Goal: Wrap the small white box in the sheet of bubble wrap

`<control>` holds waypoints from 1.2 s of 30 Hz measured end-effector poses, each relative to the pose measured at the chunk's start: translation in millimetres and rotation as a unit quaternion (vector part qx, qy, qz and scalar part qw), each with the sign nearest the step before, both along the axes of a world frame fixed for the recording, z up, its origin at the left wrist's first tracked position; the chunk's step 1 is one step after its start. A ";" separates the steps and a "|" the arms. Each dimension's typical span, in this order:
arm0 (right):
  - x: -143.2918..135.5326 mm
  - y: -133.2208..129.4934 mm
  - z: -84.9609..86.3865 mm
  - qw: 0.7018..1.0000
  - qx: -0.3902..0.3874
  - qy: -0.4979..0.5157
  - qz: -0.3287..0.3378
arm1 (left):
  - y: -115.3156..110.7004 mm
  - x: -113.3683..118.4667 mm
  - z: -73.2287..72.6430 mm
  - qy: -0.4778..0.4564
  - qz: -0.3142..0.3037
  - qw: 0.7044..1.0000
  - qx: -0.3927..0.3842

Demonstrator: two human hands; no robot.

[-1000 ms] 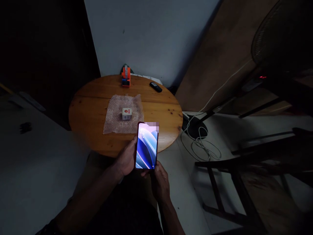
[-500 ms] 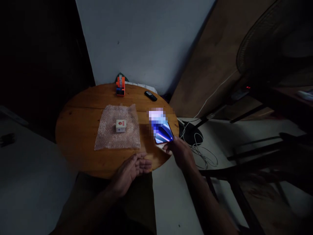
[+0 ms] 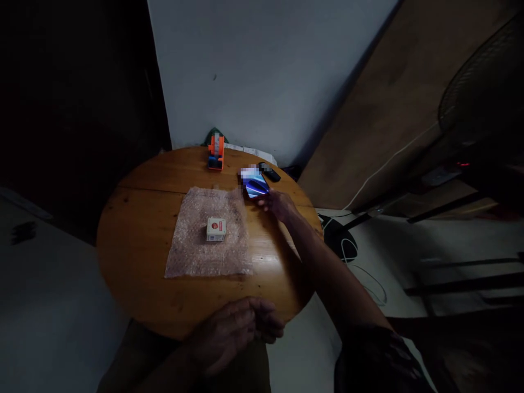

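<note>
My right hand point(image 3: 279, 205) reaches over the far right part of the round wooden table point(image 3: 139, 234), its fingers closed on the near edge of a smartphone point(image 3: 257, 187). The phone's screen is lit blue and white and faces up, close to a dark remote control point(image 3: 270, 172). At the table's near edge my left hand point(image 3: 241, 327) hangs with fingers loosely extended, holding nothing. Beyond it a sheet of bubble wrap point(image 3: 190, 245) lies flat, and a small white box with red print point(image 3: 216, 229) sits on its middle.
An orange tape dispenser point(image 3: 216, 153) stands at the table's back, before the wall point(image 3: 262, 71). White paper point(image 3: 249, 152) lies along the back edge. To the right are a fan point(image 3: 483, 82), a pale cable point(image 3: 380, 166) on the floor and dark furniture legs.
My right hand has carried the phone away from me, from the table's near right side to beside the remote control. My view has shifted, and the left hand appears lower and farther right.
</note>
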State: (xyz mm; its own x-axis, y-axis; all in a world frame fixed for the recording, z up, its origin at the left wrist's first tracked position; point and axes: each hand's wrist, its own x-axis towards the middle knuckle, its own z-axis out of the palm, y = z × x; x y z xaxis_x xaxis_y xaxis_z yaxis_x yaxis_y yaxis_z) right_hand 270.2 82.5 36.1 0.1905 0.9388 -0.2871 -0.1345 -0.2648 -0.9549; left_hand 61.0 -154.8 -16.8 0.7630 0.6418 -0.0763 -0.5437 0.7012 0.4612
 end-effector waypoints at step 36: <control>-20.9 -99.2 12.0 0.699 0.144 -0.665 0.220 | 133.6 -86.6 14.4 0.651 0.056 0.439 0.617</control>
State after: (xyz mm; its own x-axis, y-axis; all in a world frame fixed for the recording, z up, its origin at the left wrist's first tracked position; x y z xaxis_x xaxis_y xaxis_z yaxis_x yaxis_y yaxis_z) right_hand 249.3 -16.7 48.1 -0.2169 0.9727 0.0825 0.9566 0.2286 -0.1806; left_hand -25.6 -21.2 -2.3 0.5472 0.8349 0.0587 0.7439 -0.5173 0.4231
